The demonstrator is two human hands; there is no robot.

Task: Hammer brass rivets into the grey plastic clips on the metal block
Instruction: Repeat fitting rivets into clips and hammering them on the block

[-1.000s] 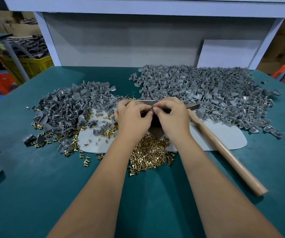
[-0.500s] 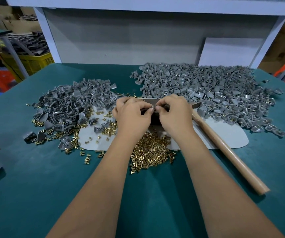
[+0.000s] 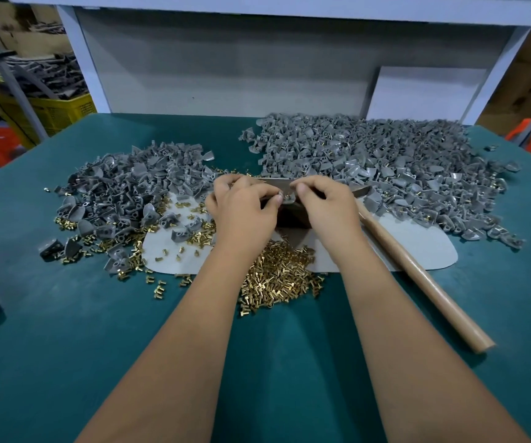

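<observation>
Item: loading step. My left hand (image 3: 245, 209) and right hand (image 3: 328, 206) met over the metal block (image 3: 293, 219) at desk (image 3: 65, 346) centre, fingers (image 3: 301, 188) curled, pinching a grey clip (image 3: 286, 197) with its rivet, I judged. Hammer (image 3: 417, 276) lay untouched just right; next, a free hand must lift it.

Dim, even overhead light; soft shadows; sharp centre, wide-angle bending at edges

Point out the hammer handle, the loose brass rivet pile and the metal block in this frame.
hammer handle (image 3: 417, 276): head view, middle of the wooden shaft lying right of the right forearm.
brass rivet pile (image 3: 277, 279): head view, centre of the heap between the forearms.
metal block (image 3: 293, 219): head view, dark front face between the hands.
</observation>
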